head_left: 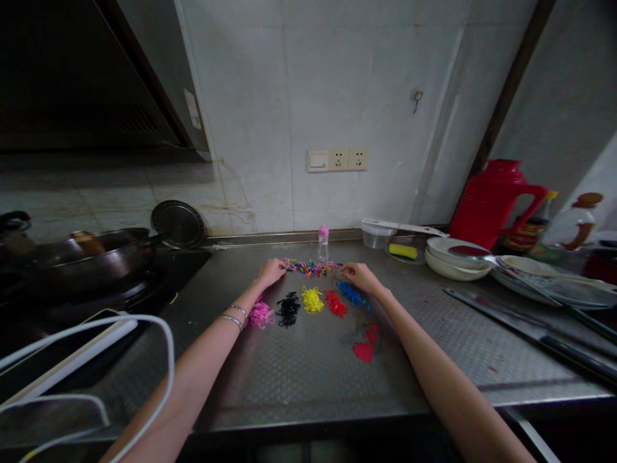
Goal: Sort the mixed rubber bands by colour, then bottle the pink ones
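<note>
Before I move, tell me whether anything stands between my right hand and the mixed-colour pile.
Nothing visible does: your right hand is at the right end of the mixed-colour pile. The blue pile lies nearer you and the pink-capped bottle stands behind; neither is between them.

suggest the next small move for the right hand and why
Perhaps pick a piece from the mixed pile and, if blue, lay it on the blue pile: the right hand is by the mixed pile's end, with the blue pile nearby.
</note>
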Demonstrator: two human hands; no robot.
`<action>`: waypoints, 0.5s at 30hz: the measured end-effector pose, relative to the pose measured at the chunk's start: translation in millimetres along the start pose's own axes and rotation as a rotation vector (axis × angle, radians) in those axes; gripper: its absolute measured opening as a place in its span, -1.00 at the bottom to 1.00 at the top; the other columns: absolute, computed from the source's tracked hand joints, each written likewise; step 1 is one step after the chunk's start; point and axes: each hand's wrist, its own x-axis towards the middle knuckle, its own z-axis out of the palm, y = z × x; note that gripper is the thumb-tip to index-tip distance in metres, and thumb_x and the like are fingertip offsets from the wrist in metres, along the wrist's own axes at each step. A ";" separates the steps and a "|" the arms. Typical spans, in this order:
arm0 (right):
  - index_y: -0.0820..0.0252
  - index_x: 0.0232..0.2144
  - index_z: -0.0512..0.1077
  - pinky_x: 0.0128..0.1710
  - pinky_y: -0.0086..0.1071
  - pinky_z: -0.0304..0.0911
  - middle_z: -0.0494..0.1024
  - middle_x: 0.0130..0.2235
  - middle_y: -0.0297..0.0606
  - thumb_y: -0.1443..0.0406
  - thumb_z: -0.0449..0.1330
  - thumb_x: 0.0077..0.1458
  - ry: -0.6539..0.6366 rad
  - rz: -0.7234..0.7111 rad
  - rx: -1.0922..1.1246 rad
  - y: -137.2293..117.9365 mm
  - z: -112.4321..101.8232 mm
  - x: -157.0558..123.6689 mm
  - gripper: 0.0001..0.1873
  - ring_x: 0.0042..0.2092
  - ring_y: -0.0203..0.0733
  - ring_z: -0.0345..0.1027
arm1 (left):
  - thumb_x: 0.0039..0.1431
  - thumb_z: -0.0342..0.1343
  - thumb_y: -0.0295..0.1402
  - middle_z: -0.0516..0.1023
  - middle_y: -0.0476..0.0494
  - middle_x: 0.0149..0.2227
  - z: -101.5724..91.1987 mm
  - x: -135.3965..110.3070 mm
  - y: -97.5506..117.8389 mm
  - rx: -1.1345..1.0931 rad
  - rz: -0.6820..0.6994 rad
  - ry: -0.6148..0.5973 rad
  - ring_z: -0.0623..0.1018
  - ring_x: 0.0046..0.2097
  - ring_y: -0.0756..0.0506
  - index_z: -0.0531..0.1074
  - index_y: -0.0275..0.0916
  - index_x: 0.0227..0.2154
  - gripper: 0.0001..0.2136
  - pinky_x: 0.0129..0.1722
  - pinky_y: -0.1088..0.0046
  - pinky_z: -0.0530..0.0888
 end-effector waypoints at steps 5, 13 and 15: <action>0.19 -0.35 0.46 -0.48 -0.54 0.09 0.49 -0.45 -0.27 0.26 0.04 -0.06 -0.009 0.010 -0.005 -0.6 0.1 -1.5 -0.75 -0.45 -0.33 0.28 | -0.02 0.02 -0.32 0.53 -0.14 -0.31 0.9 2.8 4.7 0.032 -0.013 -0.004 0.46 -0.33 -0.04 0.51 -0.19 -0.38 -0.81 -0.36 0.55 0.31; 0.17 -0.34 0.45 -0.48 -0.54 0.09 0.49 -0.46 -0.29 0.26 0.03 -0.05 -0.017 0.015 -0.014 -3.1 -1.3 -3.4 -0.75 -0.46 -0.33 0.27 | -0.05 0.02 -0.34 0.53 -0.15 -0.39 2.6 3.1 3.5 -0.018 -0.015 0.026 0.46 -0.40 -0.03 0.52 -0.24 -0.45 -0.81 -0.42 0.56 0.29; 0.17 -0.35 0.45 -0.48 -0.54 0.10 0.49 -0.46 -0.28 0.25 0.04 -0.06 -0.019 0.022 -0.011 -3.7 -1.8 -3.5 -0.75 -0.46 -0.33 0.28 | -0.07 0.02 -0.35 0.53 -0.15 -0.41 3.1 2.7 1.3 -0.065 -0.004 0.034 0.46 -0.40 -0.03 0.52 -0.25 -0.46 -0.82 -0.42 0.55 0.30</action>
